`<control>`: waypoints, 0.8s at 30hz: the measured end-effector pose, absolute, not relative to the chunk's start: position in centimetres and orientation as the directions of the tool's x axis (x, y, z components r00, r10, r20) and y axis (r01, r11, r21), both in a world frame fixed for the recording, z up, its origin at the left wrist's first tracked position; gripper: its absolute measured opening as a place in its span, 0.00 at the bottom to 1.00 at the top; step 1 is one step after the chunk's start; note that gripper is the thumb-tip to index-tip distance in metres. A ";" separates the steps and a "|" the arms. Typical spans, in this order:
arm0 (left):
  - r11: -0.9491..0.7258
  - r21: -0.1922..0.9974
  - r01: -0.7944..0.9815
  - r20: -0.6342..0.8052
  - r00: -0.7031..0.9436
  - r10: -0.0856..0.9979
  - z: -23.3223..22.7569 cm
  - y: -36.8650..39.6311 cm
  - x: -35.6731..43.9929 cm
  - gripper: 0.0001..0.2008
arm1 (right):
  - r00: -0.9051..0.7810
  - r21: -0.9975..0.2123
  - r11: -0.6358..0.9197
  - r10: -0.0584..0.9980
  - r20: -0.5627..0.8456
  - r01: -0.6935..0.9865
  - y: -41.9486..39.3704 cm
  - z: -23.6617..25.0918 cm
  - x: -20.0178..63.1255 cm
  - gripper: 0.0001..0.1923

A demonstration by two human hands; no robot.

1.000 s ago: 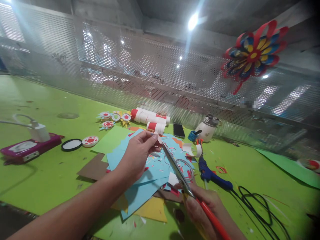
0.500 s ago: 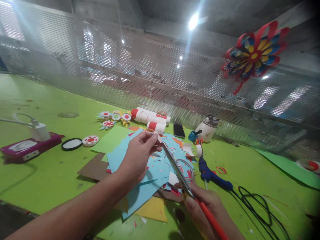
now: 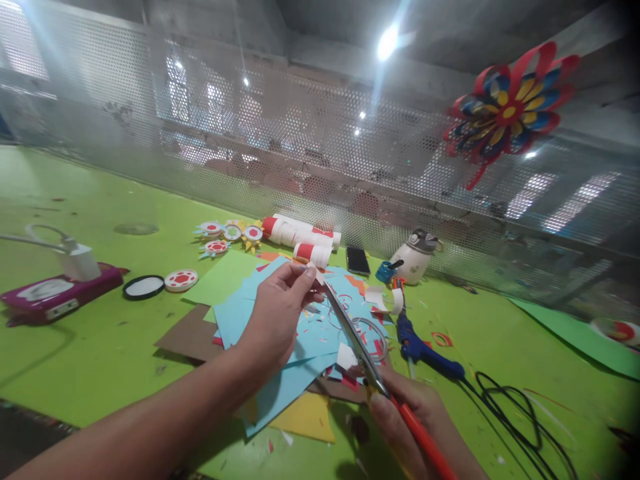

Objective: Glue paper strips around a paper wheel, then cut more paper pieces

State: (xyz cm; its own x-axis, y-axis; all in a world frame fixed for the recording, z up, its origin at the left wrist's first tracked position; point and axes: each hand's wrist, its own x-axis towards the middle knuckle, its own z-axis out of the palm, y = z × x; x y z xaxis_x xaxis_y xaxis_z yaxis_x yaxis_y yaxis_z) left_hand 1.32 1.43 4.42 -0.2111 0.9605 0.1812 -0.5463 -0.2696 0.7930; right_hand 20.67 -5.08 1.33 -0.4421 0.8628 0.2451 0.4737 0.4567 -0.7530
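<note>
White paper scrap, pinched in left hand fingers.
Scissors, red handle clenched by right hand, run long-axis up-left; blade tips meet scrap.

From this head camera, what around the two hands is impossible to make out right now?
- Paper scrap in the left hand: too small to tell its shape; fingers cover part.
- Scissors: the right hand hides the handle loops, and the bottom edge cuts the hand off.
- Sheets under the blue paper: mostly covered.
- Behind the mesh: blurred by glare.
</note>
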 end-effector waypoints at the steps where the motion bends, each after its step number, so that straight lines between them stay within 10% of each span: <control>1: -0.271 0.791 -0.548 0.183 -0.211 0.960 4.4 1.4 1.3 0.07 | -0.439 -0.748 0.457 0.864 0.245 0.481 -5.1 1.4 20.6 0.22; 24: -0.294 0.784 -0.547 0.194 -0.233 0.953 4.2 1.3 1.6 0.07 | -0.443 -0.733 0.456 0.866 0.234 0.504 -5.0 1.1 20.4 0.23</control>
State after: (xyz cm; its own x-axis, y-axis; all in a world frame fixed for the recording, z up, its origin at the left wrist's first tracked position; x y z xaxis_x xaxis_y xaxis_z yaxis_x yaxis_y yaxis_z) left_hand 1.55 1.28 4.24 -0.2334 0.9529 0.1939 -0.5474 -0.2936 0.7837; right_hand 20.39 -4.96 1.14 -0.4427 0.8655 0.2343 0.5041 0.4563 -0.7333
